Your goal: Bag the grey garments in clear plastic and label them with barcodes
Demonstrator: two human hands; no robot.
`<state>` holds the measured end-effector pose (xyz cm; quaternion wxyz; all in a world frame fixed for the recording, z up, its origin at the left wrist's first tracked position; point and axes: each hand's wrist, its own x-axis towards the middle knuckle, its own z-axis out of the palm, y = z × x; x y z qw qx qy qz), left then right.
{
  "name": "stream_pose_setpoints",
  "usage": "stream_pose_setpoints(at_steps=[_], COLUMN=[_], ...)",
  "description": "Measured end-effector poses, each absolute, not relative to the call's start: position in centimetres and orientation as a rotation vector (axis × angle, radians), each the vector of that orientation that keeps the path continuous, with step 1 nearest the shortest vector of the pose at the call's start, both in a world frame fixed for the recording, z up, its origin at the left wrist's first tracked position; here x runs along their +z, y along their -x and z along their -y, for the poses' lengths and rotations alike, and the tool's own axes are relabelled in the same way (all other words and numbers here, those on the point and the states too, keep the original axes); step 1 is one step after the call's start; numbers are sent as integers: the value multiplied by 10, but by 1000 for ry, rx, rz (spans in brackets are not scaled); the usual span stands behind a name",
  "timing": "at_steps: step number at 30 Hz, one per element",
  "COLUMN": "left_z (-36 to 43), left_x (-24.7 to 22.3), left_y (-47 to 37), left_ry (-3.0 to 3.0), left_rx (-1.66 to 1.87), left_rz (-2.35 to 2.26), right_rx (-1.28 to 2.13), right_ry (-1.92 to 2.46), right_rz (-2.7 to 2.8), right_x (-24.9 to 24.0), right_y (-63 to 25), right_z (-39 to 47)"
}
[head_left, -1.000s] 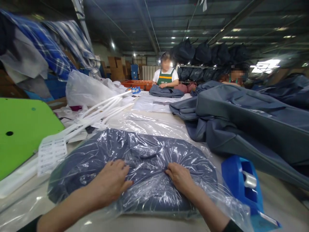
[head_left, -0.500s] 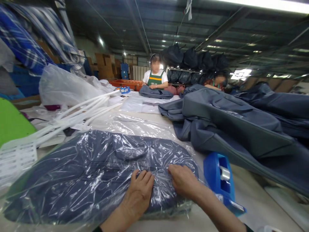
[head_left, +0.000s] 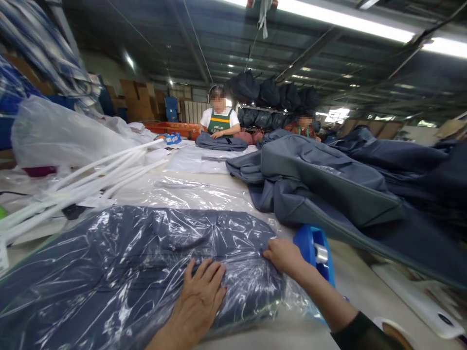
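A dark blue-grey folded item in a clear plastic bag [head_left: 146,257] lies flat across the near part of the table. My left hand [head_left: 199,296] rests on top of the bag with its fingers spread. At the bag's right end, my right hand [head_left: 286,255] has its fingers curled together, pinching the plastic film. Just beyond the right wrist stands a blue tape dispenser [head_left: 310,238], partly hidden by my forearm.
Grey-blue fabric pieces [head_left: 328,180] are heaped on the right. White strips [head_left: 91,180] and clear plastic [head_left: 54,131] lie on the left. Across the table, a person in a green apron [head_left: 220,121] handles a folded dark item [head_left: 221,141]. Another person [head_left: 304,126] is farther right.
My left hand has spread its fingers and rests flatter on the bag. My right hand has moved right to the bag's end. The view has shifted to the right.
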<state>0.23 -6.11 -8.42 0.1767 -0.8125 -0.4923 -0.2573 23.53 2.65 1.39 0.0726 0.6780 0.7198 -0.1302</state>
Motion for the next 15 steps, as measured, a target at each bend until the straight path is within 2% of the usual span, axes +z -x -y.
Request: stream_pose_setpoints(at_steps=[7,11,15], left_z=[63,63,60], left_x=[-79,-80,-86], left_y=[-1,-1,0], left_ry=[2340,2342,2355], left_rx=[-570,-580,-589], left_rz=[1344,1324,1310], right_rx=[-335,-200,-192], right_ry=[-2200,-2450,-2761], right_rz=[-2120,-2178,-2091], right_x=[27,42,35], right_y=[-261,-297,-341], right_z=[-37,-22,14])
